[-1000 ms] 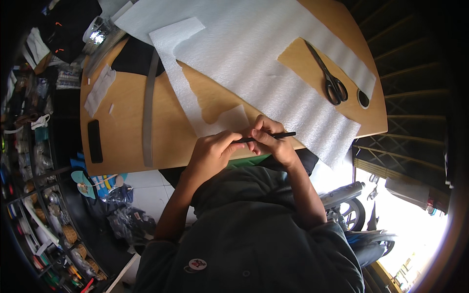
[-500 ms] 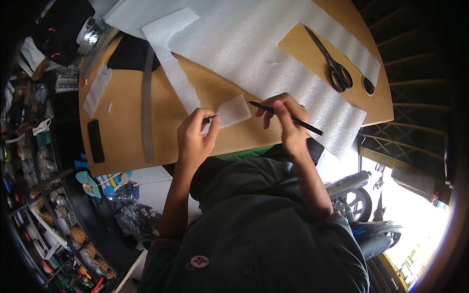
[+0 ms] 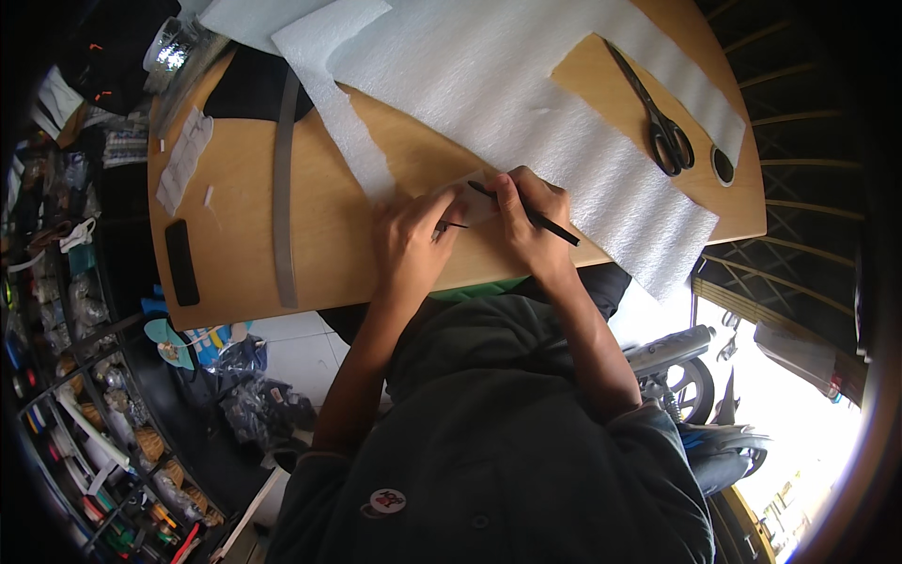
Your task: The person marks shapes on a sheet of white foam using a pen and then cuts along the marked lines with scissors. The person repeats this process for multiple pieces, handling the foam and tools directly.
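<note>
My right hand (image 3: 537,214) grips a slim black pen (image 3: 552,227), its tip pointing up and left over a small white foam piece (image 3: 477,207) at the table's near side. My left hand (image 3: 413,233) is closed at that piece's left side. A small thin black thing (image 3: 454,225) sticks out between its fingers; its kind I cannot make out. Both hands partly cover the foam piece. Just beyond my left hand ends a narrow foam strip (image 3: 343,136). A large white foam sheet (image 3: 489,85) spreads over the far part of the table, past my right hand.
Black scissors (image 3: 665,141) lie at the right, near a round black object (image 3: 723,166). On the left are a grey metal ruler (image 3: 285,207), a black phone-like slab (image 3: 182,263) and a crumpled white scrap (image 3: 186,160). Shelves (image 3: 103,414) flank the wooden table (image 3: 235,235).
Both hands have come closer together over the small foam piece, the left moving right and the right slightly left. The pen now lies over the piece instead of beside it.
</note>
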Demonstrator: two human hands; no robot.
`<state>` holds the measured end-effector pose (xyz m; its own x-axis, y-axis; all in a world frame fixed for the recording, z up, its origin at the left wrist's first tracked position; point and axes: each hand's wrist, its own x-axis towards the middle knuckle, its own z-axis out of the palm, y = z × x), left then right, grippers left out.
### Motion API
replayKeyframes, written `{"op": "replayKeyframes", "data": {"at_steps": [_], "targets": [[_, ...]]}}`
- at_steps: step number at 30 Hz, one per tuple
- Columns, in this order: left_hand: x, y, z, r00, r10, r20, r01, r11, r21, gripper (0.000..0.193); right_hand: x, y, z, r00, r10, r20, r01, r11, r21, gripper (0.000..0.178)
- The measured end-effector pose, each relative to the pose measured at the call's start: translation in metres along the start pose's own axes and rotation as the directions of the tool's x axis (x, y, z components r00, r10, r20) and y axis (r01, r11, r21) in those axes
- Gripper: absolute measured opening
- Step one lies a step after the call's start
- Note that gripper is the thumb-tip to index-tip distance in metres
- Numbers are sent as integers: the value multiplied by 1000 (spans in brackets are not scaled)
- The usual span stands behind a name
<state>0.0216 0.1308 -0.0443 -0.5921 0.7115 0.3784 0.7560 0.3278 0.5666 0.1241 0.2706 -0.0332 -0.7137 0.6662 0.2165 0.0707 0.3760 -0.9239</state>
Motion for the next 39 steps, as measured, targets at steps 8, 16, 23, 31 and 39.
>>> {"op": "replayKeyframes", "data": {"at_steps": [8,16,23,31,39], "targets": [[0,0,0,999,34,-9,-33,997,70,24,2,-4,3,1000,11,-9,-11,999,-48,23],[3,3,0,998,45,-39,-42,996,72,23,0,-7,-3,997,78,5,-78,997,-25,29],[2,1,2,998,47,-38,-44,997,63,23,2,-8,-2,996,77,43,-74,994,-76,29],[3,3,0,998,49,-48,-46,997,69,23,0,-8,-4,997,80,1,-80,997,3,32],[3,2,2,999,40,-35,-38,998,55,21,-1,-10,-6,997,74,14,-74,997,-20,31]]}}
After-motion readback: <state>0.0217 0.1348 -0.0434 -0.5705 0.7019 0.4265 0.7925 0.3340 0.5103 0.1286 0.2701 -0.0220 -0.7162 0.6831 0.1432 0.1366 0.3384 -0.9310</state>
